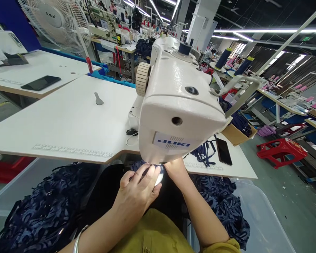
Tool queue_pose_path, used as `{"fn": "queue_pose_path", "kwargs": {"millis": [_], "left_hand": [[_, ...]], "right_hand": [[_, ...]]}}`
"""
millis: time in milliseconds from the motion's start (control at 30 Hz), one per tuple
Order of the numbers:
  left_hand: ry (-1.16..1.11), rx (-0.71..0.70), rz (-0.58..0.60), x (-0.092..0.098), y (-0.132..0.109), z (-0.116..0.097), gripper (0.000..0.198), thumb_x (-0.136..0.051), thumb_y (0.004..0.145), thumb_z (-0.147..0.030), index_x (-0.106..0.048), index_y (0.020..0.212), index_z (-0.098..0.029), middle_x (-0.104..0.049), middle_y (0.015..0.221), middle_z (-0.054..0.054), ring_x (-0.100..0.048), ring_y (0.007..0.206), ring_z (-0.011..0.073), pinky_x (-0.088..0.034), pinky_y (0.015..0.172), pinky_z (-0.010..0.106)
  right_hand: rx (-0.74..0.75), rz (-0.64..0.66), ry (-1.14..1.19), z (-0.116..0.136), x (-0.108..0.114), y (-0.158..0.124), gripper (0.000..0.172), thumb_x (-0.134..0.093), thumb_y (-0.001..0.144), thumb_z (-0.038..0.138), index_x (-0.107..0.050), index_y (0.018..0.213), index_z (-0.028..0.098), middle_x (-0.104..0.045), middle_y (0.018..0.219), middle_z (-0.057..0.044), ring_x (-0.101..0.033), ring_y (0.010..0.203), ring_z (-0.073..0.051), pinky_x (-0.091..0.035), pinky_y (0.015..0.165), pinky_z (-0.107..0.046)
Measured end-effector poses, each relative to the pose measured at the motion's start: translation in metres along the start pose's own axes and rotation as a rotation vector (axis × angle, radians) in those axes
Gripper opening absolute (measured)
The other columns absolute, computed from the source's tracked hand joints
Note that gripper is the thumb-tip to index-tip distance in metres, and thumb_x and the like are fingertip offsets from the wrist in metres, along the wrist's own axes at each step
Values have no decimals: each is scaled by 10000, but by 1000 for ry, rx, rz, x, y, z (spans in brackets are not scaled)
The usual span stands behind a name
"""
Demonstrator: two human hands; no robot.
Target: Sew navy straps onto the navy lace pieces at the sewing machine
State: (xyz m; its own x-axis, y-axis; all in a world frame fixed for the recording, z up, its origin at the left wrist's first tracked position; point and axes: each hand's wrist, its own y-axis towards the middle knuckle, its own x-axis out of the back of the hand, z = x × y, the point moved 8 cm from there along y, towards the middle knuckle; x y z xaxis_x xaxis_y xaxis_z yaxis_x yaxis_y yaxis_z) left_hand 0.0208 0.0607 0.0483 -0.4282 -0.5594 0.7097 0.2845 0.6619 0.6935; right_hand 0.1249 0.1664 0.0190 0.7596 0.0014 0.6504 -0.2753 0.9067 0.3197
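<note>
A white JUKI sewing machine (181, 105) stands in front of me, and its head hides most of the sewing spot. My left hand (138, 188) is closed at the table's front edge, its fingers curled over a piece of dark blue patterned fabric (137, 164). A smooth white part (159, 179) shows beside its fingertips; I cannot tell whether it belongs to the fabric. Just under the machine head is my right hand (176, 170), close to the left one. Its fingers are hidden behind the head, so their grip does not show.
Dark blue patterned garments (50, 203) fill a clear bin at left, with more (221, 203) at right. On the white table (68, 112) lie a small grey metal piece (98, 99), navy straps (206, 151) and a phone (223, 151). A red stool (281, 151) stands right.
</note>
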Motion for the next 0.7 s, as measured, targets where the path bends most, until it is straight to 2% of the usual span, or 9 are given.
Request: {"fn": "queue_pose_path", "kwargs": {"millis": [133,267,367,700], "left_hand": [[34,5,-5,1,0,-1,281,-543,903,-270,-618,1158,-179,-709,1089,33,-632,1003,206,-330,821,368],[81,6,-1,1,-1,-2,292,-555,895,-277,-622,1152,-155,-709,1076,55,-632,996,218,-341,824,371],[86,3,15,1,-2,-1,303,-560,892,-285,-620,1158,-152,-703,1078,60,-627,1005,224,-346,845,374],[92,-30,2,1,-2,-4,297,-552,888,-258,-618,1152,-138,-701,1044,68,-609,1000,227,-355,852,371]], "right_hand": [[-49,-28,93,-2,0,0,158,-501,839,193,-657,858,190,-674,816,-58,-595,729,-197,-493,734,-326],[-21,-64,186,3,2,2,167,-511,836,202,-659,911,184,-683,949,-78,-601,853,-209,-488,801,-335],[-3,-56,218,6,2,3,192,-492,851,215,-659,941,184,-688,959,-79,-607,874,-210,-487,831,-340],[21,-45,88,-1,-2,3,218,-444,867,205,-647,941,179,-678,921,-80,-600,835,-207,-497,752,-330]]}}
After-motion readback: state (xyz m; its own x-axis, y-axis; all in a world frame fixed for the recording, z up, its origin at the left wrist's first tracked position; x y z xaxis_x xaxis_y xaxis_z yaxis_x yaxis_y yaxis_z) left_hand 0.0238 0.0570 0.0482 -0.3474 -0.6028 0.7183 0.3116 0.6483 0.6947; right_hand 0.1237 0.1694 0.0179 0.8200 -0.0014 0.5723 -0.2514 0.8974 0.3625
